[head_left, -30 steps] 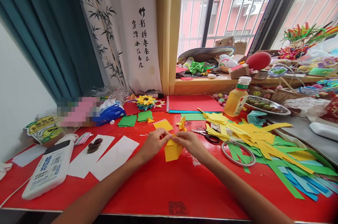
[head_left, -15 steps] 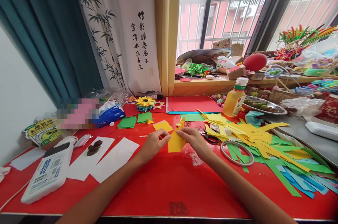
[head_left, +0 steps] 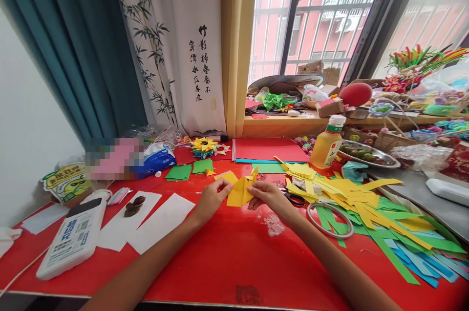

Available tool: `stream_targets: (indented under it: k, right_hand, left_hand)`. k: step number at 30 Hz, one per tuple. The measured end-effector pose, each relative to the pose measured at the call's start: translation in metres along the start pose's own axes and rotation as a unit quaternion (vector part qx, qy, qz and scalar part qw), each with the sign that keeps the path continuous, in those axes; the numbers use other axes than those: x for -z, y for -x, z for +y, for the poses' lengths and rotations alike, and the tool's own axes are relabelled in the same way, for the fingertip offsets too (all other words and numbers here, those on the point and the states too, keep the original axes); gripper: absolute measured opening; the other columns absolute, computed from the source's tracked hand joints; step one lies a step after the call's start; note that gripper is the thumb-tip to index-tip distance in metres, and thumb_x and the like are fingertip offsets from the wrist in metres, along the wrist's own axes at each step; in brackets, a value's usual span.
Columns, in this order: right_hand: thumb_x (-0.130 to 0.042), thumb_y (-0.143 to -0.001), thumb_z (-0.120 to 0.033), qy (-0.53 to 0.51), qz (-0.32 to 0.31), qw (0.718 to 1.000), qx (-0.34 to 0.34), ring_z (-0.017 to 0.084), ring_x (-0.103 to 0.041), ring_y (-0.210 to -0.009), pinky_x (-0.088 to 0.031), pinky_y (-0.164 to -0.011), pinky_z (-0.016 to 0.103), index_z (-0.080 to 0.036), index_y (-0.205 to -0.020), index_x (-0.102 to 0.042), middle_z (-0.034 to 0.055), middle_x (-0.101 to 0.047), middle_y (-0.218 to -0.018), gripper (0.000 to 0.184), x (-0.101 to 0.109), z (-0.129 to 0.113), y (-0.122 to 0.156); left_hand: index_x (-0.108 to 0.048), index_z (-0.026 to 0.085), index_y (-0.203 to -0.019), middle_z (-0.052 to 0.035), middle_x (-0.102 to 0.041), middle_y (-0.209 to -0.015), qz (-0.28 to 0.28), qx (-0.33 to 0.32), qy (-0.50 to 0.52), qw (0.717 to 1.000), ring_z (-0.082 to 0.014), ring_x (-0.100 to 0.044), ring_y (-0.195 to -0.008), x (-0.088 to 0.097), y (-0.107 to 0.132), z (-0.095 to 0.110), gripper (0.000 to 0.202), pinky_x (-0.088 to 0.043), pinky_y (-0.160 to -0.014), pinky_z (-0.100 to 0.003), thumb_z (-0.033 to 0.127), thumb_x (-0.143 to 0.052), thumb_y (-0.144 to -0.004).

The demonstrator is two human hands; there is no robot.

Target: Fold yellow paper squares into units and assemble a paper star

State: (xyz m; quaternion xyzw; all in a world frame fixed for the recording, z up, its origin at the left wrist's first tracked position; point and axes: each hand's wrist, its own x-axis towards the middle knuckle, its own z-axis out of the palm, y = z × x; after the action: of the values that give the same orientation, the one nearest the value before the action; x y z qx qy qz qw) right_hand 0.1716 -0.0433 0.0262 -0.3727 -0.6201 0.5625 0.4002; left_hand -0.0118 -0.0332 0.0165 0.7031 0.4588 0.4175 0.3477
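Observation:
A creased square of yellow paper [head_left: 239,193] is held just above the red table, between my two hands. My left hand [head_left: 214,197] pinches its left edge with thumb and fingertips. At the right edge, my right hand [head_left: 270,197] grips the sheet with its fingers curled. Just behind it stands a folded yellow paper piece [head_left: 254,173], partly covered by the sheet. More yellow squares [head_left: 227,177] lie beyond my left fingers, with a small folded yellow triangle [head_left: 210,172] farther left. Black-handled scissors [head_left: 295,199] rest to the right of my right hand.
Yellow strips [head_left: 330,184] and green strips [head_left: 397,213] spread across the right side, near a tape roll [head_left: 310,213]. A juice bottle [head_left: 327,144] stands behind them. White sheets [head_left: 164,220] and a white case [head_left: 69,240] lie left. Red paper [head_left: 271,150] is stacked at the back.
The yellow paper has turned and tilted between my hands, and its crease now shows. My right fingers have shifted lower along its edge. The view has moved slightly.

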Motion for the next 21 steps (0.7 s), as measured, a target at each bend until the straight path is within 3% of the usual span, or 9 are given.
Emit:
stream_targets:
  k: [4, 8, 13, 15, 18, 21]
  right_hand:
    - [-0.051, -0.073, -0.043, 0.052, 0.007, 0.999, 0.011, 0.009, -0.050, -0.041, -0.038, -0.042, 0.019, -0.015, -0.066, -0.048, -0.0026, -0.051, -0.048, 0.029, 0.000, 0.004, 0.000]
    - [-0.048, -0.076, -0.039, 0.122, -0.022, 0.992, 0.020, 0.006, -0.045, -0.037, -0.030, -0.037, 0.018, -0.015, -0.061, -0.046, -0.0041, -0.047, -0.046, 0.028, -0.003, 0.008, 0.001]
    - [-0.052, -0.072, -0.040, 0.066, 0.001, 0.998, 0.018, 0.009, -0.052, -0.047, -0.040, -0.045, 0.020, -0.016, -0.072, -0.048, -0.0027, -0.051, -0.055, 0.025, -0.003, 0.012, -0.003]
    - [-0.052, -0.072, -0.040, 0.044, 0.021, 0.999, 0.013, 0.010, -0.053, -0.051, -0.042, -0.048, 0.021, -0.015, -0.074, -0.050, -0.0013, -0.052, -0.061, 0.025, -0.001, 0.011, -0.004]
    - [-0.051, -0.073, -0.038, 0.053, 0.035, 0.998, 0.008, 0.008, -0.049, -0.046, -0.038, -0.045, 0.020, -0.015, -0.073, -0.052, -0.0022, -0.050, -0.057, 0.024, 0.003, 0.010, -0.004]
    - [-0.050, -0.073, -0.038, 0.094, 0.019, 0.995, 0.019, 0.006, -0.040, -0.040, -0.030, -0.039, 0.019, -0.015, -0.068, -0.053, -0.0044, -0.043, -0.048, 0.024, 0.003, 0.011, -0.003]
  left_hand:
    - [-0.054, 0.017, -0.076, 0.0006, -0.052, -0.072, -0.055, -0.021, -0.001, 0.998, -0.0114, -0.047, -0.066, -0.002, 0.002, 0.003, 0.023, -0.036, -0.059, -0.021, 0.039, -0.047, -0.074]
    - [-0.053, 0.016, -0.071, 0.0017, -0.049, -0.066, -0.066, -0.034, -0.012, 0.997, -0.0103, -0.043, -0.063, -0.005, 0.004, 0.002, 0.022, -0.034, -0.056, -0.020, 0.038, -0.049, -0.073]
    - [-0.051, 0.015, -0.071, 0.0038, -0.044, -0.058, -0.031, 0.026, 0.068, 0.997, -0.0068, -0.037, -0.051, -0.005, 0.000, -0.004, 0.024, -0.028, -0.046, -0.019, 0.039, -0.052, -0.071]
    - [-0.051, 0.015, -0.073, 0.0040, -0.046, -0.056, -0.044, 0.053, 0.105, 0.992, -0.0054, -0.034, -0.046, -0.003, -0.001, -0.002, 0.025, -0.025, -0.042, -0.018, 0.040, -0.053, -0.069]
    - [-0.050, 0.015, -0.079, 0.0040, -0.049, -0.054, -0.083, 0.091, 0.124, 0.985, -0.0044, -0.032, -0.040, -0.001, -0.001, 0.004, 0.030, -0.023, -0.039, -0.018, 0.042, -0.055, -0.066]
    - [-0.051, 0.015, -0.077, 0.0039, -0.048, -0.056, -0.091, 0.084, 0.120, 0.985, -0.0048, -0.036, -0.042, -0.001, 0.001, 0.008, 0.032, -0.024, -0.039, -0.017, 0.044, -0.055, -0.065]
